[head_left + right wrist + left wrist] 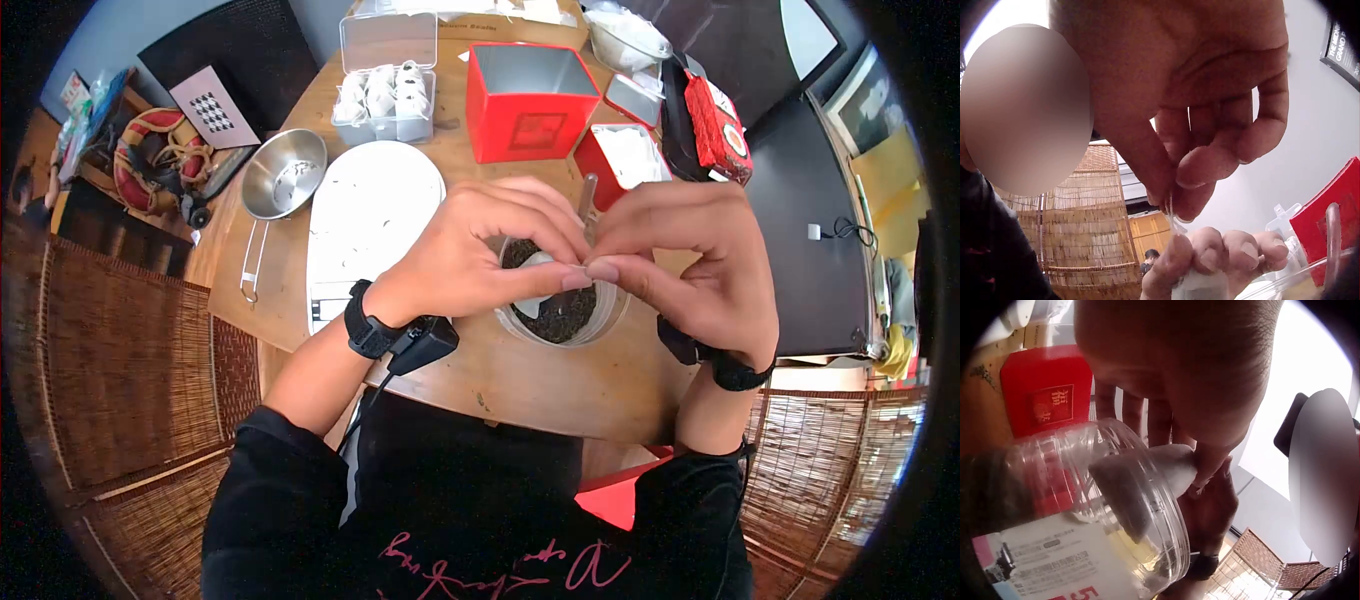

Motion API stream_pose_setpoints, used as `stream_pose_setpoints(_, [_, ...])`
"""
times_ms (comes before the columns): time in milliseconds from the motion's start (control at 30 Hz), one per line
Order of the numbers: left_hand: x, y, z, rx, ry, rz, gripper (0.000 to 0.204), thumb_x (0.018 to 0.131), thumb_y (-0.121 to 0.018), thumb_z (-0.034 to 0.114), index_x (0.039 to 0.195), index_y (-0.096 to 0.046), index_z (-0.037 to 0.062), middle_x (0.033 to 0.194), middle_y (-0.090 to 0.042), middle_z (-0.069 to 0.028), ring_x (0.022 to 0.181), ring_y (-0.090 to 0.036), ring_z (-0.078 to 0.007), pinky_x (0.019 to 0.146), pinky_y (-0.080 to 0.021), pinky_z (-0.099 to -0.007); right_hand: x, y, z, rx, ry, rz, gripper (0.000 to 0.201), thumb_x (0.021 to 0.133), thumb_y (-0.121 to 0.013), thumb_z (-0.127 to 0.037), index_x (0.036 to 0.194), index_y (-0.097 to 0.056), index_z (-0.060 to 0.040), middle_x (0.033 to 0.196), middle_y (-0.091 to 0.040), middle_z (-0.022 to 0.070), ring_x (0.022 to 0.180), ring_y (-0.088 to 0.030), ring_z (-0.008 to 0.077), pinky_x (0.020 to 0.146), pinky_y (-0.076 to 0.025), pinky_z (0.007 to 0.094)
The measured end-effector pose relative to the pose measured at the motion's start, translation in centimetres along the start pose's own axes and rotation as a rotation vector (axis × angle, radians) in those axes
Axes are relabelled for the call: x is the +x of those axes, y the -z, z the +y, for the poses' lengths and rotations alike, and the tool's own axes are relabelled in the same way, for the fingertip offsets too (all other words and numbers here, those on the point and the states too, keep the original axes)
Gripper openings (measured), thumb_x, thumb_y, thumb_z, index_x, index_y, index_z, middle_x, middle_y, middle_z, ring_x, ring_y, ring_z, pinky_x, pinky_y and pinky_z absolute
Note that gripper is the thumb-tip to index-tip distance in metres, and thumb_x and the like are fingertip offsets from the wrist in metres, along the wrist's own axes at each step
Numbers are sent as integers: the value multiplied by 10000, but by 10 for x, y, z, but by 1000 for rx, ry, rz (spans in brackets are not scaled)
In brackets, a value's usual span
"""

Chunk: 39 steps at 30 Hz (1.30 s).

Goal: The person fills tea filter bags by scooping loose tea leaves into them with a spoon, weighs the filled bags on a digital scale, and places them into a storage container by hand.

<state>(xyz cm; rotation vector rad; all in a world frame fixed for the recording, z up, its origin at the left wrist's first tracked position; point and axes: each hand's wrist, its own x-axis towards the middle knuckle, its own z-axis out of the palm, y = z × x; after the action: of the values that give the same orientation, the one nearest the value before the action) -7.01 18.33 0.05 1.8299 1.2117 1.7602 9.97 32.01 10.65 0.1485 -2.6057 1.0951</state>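
My left hand (480, 245) pinches the top of a small whitish drawstring tea bag (1132, 487), its filled body hanging below the thumb and fingers. Thin white strings (1175, 220) run up from the bag to my right hand (695, 265), whose thumb and forefinger pinch them. Both sets of fingertips meet over a clear plastic jar (1035, 565) with a printed label. Dark loose tea leaves (562, 322) lie in the jar, and a clear handle (588, 192) sticks up from its far side. The hands partly cover the jar's mouth.
To the left stand a white scale (370, 205) with scattered bits on it and a steel pan (285, 172). Farther back are a lidded box of filled bags (385, 105), a red tin (530, 125) and a smaller red box (600, 165) holding white sheets.
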Motion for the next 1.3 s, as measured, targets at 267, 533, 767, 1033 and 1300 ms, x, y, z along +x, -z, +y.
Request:
stream_pose_setpoints(267, [-1,1,0,122,-1,-13,512,718,-939,218,1157,-760,25,1125,-755,-132,1116,-676,-314,992,-522,-431,1,11,4,-27,-37,50,85,880,-769,-51,896,-761,32,793,-740,78,692,-657,111,617,-493,265])
stream_pose_setpoints(533, [-3,-2,-2,295,-1,-19,728,681,-956,312,1312,-685,70,1298,-679,-119,1230,-612,-316,1071,-479,-436,-5,35,30,306,-303,195,157,1010,-672,-139,984,-706,12,779,-728,66,635,-656,79,577,-511,213])
stream_pose_setpoints(767, [-5,-1,-6,365,-2,-48,648,746,-915,318,1304,-684,81,1346,-631,-112,1279,-569,-319,1117,-435,-448,59,37,51,319,-245,490,239,1038,-646,-230,1021,-727,-6,944,-777,96,692,-677,69,628,-514,196])
stream_pose_setpoints(1033, [-6,0,-6,318,54,-77,598,778,-882,305,1294,-685,77,1334,-635,-110,1283,-559,-315,1116,-430,-442,124,22,84,189,-359,359,297,1024,-667,-309,1127,-748,-43,1015,-789,42,784,-707,50,651,-509,189])
stream_pose_setpoints(1300, [-7,-1,-7,307,48,-78,531,811,-845,278,1278,-690,79,1322,-640,-109,1256,-565,-313,1105,-431,-435,111,27,87,-36,-381,262,336,1013,-680,-318,1155,-760,-25,969,-771,43,780,-708,74,652,-514,207])
